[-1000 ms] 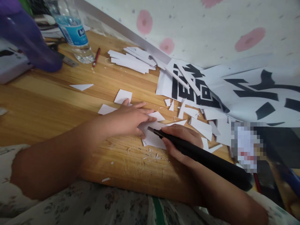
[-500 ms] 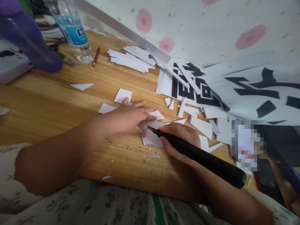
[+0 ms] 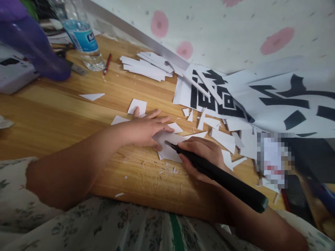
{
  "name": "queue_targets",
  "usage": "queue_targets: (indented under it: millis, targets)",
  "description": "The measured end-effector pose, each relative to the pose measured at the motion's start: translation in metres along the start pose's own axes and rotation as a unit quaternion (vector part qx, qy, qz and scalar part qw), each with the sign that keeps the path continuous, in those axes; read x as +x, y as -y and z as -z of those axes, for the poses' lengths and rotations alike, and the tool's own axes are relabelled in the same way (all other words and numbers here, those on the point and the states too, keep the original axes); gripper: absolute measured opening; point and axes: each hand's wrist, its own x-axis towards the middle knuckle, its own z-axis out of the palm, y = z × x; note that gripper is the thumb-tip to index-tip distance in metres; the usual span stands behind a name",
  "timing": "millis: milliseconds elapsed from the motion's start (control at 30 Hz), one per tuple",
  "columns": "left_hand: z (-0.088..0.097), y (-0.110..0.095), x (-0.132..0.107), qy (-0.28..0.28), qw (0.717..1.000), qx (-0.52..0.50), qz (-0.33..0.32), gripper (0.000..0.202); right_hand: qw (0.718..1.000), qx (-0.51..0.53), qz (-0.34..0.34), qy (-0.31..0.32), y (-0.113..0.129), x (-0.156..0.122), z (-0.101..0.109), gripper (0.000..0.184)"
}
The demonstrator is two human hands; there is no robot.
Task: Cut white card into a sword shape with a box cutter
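My left hand point(image 3: 145, 129) lies flat with fingers spread, pressing down a white paper piece point(image 3: 167, 150) on the wooden table point(image 3: 65, 115). My right hand point(image 3: 202, 155) is closed round a long black utility knife point(image 3: 222, 176), whose tip rests on that paper just beside my left fingertips. Several white paper offcuts point(image 3: 222, 137) lie scattered round both hands.
A large white sheet printed with bold black characters point(image 3: 261, 101) spreads at the right. A stack of paper strips point(image 3: 148, 66), a red pencil point(image 3: 107, 63), a water bottle point(image 3: 82, 35), a metal ruler point(image 3: 75, 68) and a purple object point(image 3: 31, 42) sit at the back left.
Both hands stay on the paper piece; the knife handle has swung slightly, its rear end now a little higher and nearer. The view has shifted slightly.
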Motion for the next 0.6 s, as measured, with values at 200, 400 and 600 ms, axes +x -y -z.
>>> queue_targets:
  millis: [200,400,600]
  targets:
    - [0.0009,-0.0007,-0.0017,0.001,1.000,-0.001,0.001,0.065,1.000,0.011,0.011,0.012,0.0012,-0.0002,0.0033,0.021]
    - [0.0005,0.0012,0.0007,0.019,1.000,0.004,0.013,0.066,1.000,0.008,0.012,0.015,0.0014,-0.0033,0.0063,0.022]
    - [0.0021,0.0004,0.0015,0.036,0.999,0.008,0.028,0.067,1.000,0.011,0.015,0.015,0.0017,-0.0092,0.0091,0.021]
